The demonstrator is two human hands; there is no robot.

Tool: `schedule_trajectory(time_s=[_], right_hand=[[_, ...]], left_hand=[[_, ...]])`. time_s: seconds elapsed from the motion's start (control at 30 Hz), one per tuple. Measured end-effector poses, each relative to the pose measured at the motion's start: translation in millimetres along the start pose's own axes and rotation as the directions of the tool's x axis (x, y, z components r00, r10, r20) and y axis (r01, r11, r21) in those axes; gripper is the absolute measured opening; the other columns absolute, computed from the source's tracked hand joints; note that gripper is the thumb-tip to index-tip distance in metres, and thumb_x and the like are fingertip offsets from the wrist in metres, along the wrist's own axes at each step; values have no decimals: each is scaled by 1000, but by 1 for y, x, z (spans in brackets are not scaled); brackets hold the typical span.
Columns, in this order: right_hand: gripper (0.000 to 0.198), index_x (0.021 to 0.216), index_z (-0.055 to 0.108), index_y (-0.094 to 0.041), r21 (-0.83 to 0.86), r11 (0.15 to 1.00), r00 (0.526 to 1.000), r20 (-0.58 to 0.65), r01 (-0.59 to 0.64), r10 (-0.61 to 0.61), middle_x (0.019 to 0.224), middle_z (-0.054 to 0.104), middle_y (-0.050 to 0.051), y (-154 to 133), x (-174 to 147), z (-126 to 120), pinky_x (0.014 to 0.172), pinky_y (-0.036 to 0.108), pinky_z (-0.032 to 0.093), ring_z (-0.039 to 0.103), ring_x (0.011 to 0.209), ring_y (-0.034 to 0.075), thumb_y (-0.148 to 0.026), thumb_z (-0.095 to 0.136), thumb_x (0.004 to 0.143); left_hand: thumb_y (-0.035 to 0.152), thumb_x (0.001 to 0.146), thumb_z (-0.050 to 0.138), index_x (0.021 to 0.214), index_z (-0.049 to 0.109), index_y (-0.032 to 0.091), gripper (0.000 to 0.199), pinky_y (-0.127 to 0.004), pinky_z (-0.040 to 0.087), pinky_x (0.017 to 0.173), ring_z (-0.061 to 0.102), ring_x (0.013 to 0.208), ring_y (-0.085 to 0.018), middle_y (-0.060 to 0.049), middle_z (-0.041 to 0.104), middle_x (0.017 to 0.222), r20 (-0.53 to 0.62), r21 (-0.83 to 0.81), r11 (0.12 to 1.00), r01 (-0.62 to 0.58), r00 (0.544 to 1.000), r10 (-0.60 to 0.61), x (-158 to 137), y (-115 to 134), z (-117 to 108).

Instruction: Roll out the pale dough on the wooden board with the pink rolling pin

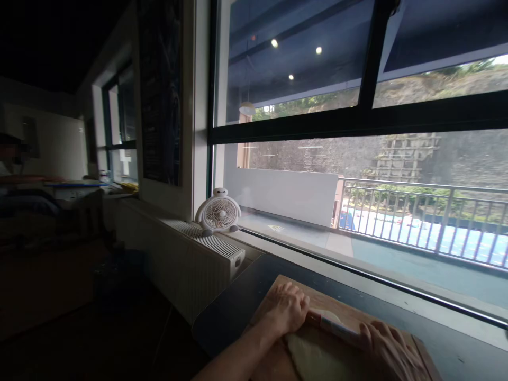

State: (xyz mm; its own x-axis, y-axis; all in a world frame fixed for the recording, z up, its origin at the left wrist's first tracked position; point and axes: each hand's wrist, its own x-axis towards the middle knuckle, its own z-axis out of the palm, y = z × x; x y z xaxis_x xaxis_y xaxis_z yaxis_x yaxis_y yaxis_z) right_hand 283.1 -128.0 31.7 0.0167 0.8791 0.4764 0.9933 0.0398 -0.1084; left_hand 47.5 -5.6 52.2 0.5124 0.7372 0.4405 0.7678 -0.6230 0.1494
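A rolling pin [336, 328] lies across a flattened sheet of pale dough [317, 357] on a wooden board [317, 293]. My left hand [291, 307] is closed around the pin's left end. Over its right end, my right hand [391, 349] is curled with the fingers bent down, and that end is hidden beneath it. The dough shows mostly on the near side of the pin, with a small part beyond it. The bottom edge of the view cuts off the near part of the board and dough.
The board rests on a dark table [238, 301] with a rounded corner, beside a large window. A white fan [220, 212] stands on a radiator [206, 243] along the wall. At the far left, in shadow, a person [11, 159] is near another table.
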Motion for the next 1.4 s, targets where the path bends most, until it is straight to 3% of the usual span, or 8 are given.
schedule_trajectory(time_s=[0.23,0.47,0.7,0.83,0.97,1.2,1.3,1.4], right_hand=[[21,83,66,-35,52,998,998,-47,-32,35,81,66,6,-16,-2,-21,72,36,44,58,81,26,-37,49,71],[26,82,64,-26,33,996,994,76,-83,80,84,66,7,-17,4,-11,67,31,46,58,73,21,-42,44,78],[27,98,62,-29,76,990,964,247,-122,100,104,65,4,-2,17,-3,63,25,44,61,80,18,-38,47,77],[35,95,60,-29,141,972,951,272,-189,146,101,65,3,-16,25,-6,61,24,42,62,77,16,-42,28,88],[40,105,58,-28,127,950,928,286,-284,239,111,62,4,-27,31,0,70,28,43,60,93,20,-43,25,88],[38,112,59,-26,-34,967,956,141,-254,256,117,58,5,-34,21,1,85,33,37,50,106,23,-37,32,88],[37,107,61,-27,-87,972,968,105,-218,227,112,59,5,-42,13,-5,86,35,35,49,104,23,-37,29,89],[36,100,62,-27,-93,973,962,160,-210,223,107,60,6,-43,18,-8,87,34,33,48,105,23,-36,29,90]], left_hand=[[35,92,29,81,67,18,42,-37,37,88,53,93,-22,-6,66,92,27,21,1000,-10,1000,9,-1,0,-2],[24,88,35,81,66,16,32,-41,34,91,50,100,-25,-10,63,95,-27,85,996,13,1000,-10,12,11,0],[20,86,36,87,61,17,25,-33,45,77,60,85,-22,-8,67,88,88,-11,996,88,992,-87,25,20,10],[27,90,32,91,59,19,29,-32,45,72,63,82,-21,-7,67,85,116,-26,994,110,988,-106,17,8,6],[30,89,35,90,61,21,27,-31,46,67,64,80,-22,-6,68,85,153,-16,983,181,972,-177,14,1,3],[31,91,30,91,62,18,34,-36,43,81,59,95,-25,-10,66,97,44,23,979,205,978,-205,6,15,0],[37,90,35,99,62,19,34,-39,37,92,53,104,-25,-9,63,105,29,32,995,97,995,-98,-5,14,0],[41,89,37,108,60,21,36,-38,34,96,51,108,-25,-8,62,110,9,51,999,7,1000,-7,-4,9,2]])
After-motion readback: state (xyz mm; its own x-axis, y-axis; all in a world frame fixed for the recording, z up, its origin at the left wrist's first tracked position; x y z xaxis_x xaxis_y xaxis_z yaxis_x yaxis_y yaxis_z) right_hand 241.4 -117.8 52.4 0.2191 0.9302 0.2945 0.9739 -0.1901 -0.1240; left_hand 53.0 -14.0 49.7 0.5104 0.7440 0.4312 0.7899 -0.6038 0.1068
